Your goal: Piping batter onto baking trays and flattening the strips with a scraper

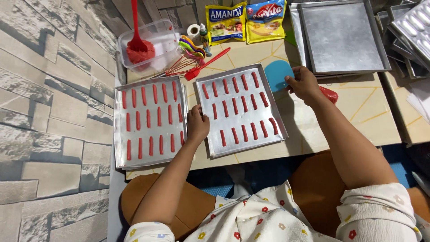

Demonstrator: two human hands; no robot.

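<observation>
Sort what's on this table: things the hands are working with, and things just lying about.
In use:
left hand gripping the near tray of red strips
right hand at that tray's far corner, touching the blue scraper

Lying about:
second filled tray
tub of red dough
whisk
two snack packets
empty trays

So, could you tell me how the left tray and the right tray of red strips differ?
The left tray lies square to the table edge, with no hand on it; the right tray is turned at an angle, with the left hand at its near-left edge. The left tray's strips stand in straight rows; the right tray's strips slant with it. Both are shiny metal trays of piped red strips.
</observation>
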